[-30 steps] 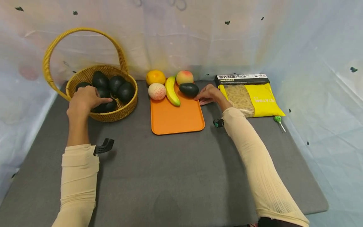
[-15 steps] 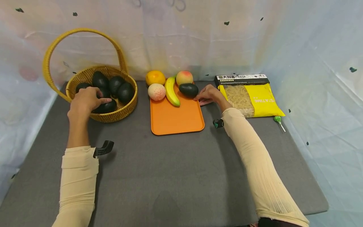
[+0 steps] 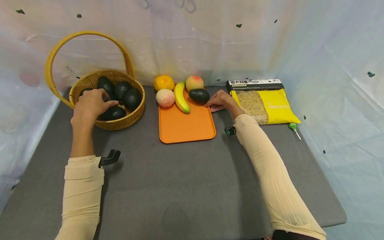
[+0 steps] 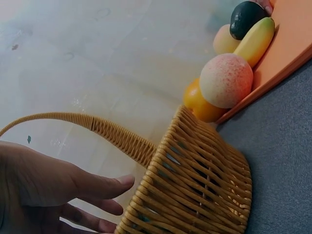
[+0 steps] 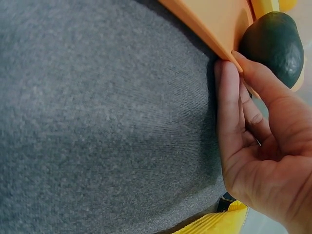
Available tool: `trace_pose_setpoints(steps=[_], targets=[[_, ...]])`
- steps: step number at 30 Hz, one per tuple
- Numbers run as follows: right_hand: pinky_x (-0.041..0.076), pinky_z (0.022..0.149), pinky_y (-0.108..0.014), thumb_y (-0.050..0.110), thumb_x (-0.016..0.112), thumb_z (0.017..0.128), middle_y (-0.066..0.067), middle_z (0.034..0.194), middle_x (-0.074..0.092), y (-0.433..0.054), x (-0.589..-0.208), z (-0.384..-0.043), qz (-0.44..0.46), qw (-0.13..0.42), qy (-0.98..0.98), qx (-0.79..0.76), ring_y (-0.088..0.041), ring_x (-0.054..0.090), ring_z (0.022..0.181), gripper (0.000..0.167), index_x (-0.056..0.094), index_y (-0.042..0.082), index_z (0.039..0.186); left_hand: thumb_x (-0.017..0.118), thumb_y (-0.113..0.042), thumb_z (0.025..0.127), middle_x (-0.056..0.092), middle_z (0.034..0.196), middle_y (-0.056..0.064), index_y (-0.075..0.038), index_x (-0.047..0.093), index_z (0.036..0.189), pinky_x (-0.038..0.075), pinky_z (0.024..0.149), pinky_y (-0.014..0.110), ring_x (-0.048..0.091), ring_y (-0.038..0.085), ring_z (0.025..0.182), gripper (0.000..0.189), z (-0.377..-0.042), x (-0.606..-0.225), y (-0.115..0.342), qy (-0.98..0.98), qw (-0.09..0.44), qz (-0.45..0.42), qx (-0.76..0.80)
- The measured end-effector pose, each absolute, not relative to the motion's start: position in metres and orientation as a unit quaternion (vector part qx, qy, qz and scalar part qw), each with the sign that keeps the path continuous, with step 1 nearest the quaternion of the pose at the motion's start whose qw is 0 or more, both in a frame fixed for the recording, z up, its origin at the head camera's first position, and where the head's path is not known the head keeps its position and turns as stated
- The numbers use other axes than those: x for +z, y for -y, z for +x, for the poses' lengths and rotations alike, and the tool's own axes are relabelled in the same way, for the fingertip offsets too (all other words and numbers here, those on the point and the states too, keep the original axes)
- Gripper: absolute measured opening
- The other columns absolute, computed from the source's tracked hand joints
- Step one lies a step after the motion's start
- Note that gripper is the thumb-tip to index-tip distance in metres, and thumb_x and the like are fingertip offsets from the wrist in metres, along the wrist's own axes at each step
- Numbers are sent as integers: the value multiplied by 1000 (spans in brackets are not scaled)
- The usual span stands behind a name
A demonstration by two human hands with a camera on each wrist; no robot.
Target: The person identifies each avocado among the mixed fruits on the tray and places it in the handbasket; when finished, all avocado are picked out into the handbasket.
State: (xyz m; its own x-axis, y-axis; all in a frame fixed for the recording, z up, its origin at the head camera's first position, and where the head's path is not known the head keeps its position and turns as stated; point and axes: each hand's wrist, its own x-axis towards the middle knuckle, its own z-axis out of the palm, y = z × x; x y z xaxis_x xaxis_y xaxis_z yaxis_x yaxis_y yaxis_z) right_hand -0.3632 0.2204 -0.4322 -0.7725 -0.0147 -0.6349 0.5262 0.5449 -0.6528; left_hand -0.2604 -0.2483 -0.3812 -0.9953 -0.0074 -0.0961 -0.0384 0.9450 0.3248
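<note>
My left hand [image 3: 91, 105] is over the left side of a woven basket [image 3: 132, 117] that holds several dark green avocados [image 3: 131, 98]. In the left wrist view its fingers are spread loosely at the basket rim [image 4: 153, 168], with no avocado visible between them. One avocado [image 3: 115, 114] lies just under the thumb. My right hand [image 3: 221, 100] pinches the right edge of an orange tray [image 3: 187, 128], thumb on top and fingers beneath, as the right wrist view shows. Beside that thumb lies another avocado [image 5: 275, 46] on the tray.
On the tray's far part are a banana [image 3: 180, 97], a speckled peach [image 3: 165, 97], another peach [image 3: 194, 83] and an orange [image 3: 164, 82]. To the right lie a yellow pasta bag [image 3: 279, 106], a black pasta box [image 3: 256, 84] and a green lollipop [image 3: 292, 126]. A curtain hangs behind.
My left hand has loosened and lifted slightly, its thumb rising off the front avocado, which shows more now. The right hand keeps its pinch on the tray.
</note>
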Motion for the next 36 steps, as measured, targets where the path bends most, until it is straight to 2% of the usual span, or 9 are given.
trace_pose_setpoints(steps=[11, 18, 22, 25, 31, 36], targets=[[65, 76, -35, 11, 89, 83, -8, 69, 74, -219, -432, -364, 158, 299, -827, -449, -17, 75, 60, 17, 77, 2, 91, 64, -45, 103, 61, 129, 37, 6, 60, 134, 50, 83, 67, 59, 58, 107, 60, -259, -371, 235, -983, 25, 4, 181], [65, 77, -34, 12, 89, 83, -7, 69, 74, -219, -432, -365, 160, 300, -827, -448, -17, 74, 60, 18, 77, 3, 93, 65, -40, 103, 63, 117, 32, 6, 61, 133, 51, 77, 61, 62, 50, 98, 55, -262, -366, 218, -980, -1, 42, 193], [65, 79, -35, 12, 89, 83, -8, 71, 75, -219, -434, -364, 155, 302, -826, -451, -18, 76, 62, 18, 79, 2, 94, 63, -35, 105, 60, 120, 32, 7, 62, 130, 50, 83, 62, 59, 49, 105, 50, -262, -359, 201, -975, -28, 74, 206], [65, 79, -36, 12, 89, 83, -9, 71, 75, -220, -434, -364, 153, 299, -825, -454, -19, 76, 62, 19, 79, 1, 94, 64, -29, 105, 60, 122, 31, 7, 65, 126, 51, 88, 62, 59, 48, 108, 42, -264, -354, 186, -968, -69, 107, 217], [65, 78, -35, 12, 89, 83, -8, 71, 75, -220, -433, -362, 156, 294, -828, -452, -18, 75, 61, 18, 79, 2, 94, 67, -16, 102, 65, 116, 27, 5, 68, 118, 54, 93, 58, 64, 43, 105, 26, -273, -352, 151, -938, -156, 197, 238], [65, 79, -36, 13, 89, 83, -8, 70, 75, -220, -434, -361, 152, 294, -827, -455, -18, 76, 61, 17, 80, 2, 92, 67, -14, 102, 64, 125, 24, 3, 66, 124, 55, 97, 54, 64, 41, 108, 28, -283, -352, 124, -925, -160, 250, 239]])
